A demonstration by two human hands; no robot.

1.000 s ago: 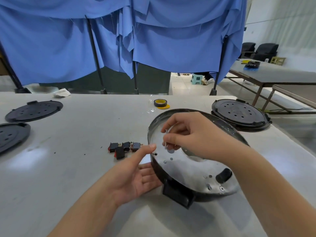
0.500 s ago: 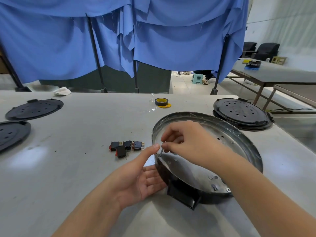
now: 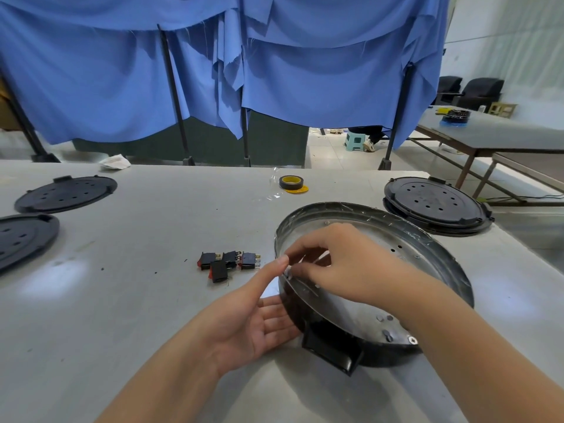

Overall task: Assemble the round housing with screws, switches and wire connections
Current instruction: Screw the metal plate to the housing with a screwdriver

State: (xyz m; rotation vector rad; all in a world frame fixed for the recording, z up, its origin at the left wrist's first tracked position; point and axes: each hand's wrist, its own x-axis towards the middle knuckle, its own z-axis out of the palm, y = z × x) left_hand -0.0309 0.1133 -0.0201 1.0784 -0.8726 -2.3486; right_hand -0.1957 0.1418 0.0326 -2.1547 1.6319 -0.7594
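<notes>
The round housing (image 3: 427, 239), a shallow metal pan with a black outer wall and a black box at its near side, lies on the grey table (image 3: 137, 300). My left hand (image 3: 253, 319) lies palm up against the housing's left wall, fingers straight, thumb up at the rim. My right hand (image 3: 338, 264) reaches inside the pan and pinches a small metal screw (image 3: 287, 273) at the left rim, close to my left thumb. Several black rocker switches (image 3: 229, 262) with red faces lie in a cluster left of the housing.
A roll of black tape with a yellow core (image 3: 291, 182) sits behind the housing. A stack of black round covers (image 3: 435, 206) stands at the right. Two more black covers (image 3: 65, 193) lie at the far left. Blue cloth hangs behind the table.
The housing has tipped down flatter onto the table. My right hand has moved down and left to the housing's left rim with the screw. My left hand has stayed against the wall.
</notes>
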